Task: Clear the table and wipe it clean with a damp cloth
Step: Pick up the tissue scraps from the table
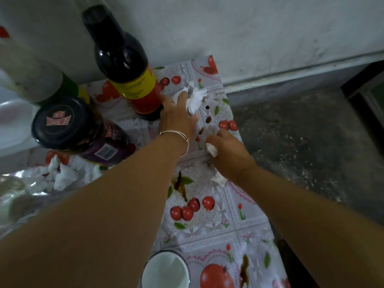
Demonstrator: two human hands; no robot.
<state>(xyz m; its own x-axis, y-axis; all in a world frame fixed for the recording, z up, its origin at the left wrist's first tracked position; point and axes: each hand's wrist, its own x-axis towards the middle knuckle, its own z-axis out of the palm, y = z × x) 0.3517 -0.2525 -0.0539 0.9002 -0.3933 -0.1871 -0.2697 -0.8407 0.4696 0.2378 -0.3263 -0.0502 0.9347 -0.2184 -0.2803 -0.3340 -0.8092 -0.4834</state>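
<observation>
Little lettering was legible: the black lid (60, 121) of a jar carried a red, banner-shaped logo seen upside down, its letters too blurred to read. The yellow-and-red label (138, 88) on the dark bottle and the jar's purple label (108, 146) showed only unreadable fine print.

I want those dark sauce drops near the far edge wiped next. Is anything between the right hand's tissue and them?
Nothing visible. The right hand, closed on a crumpled tissue, sits just short of the sauce drops; only bare tablecloth lies between.
</observation>
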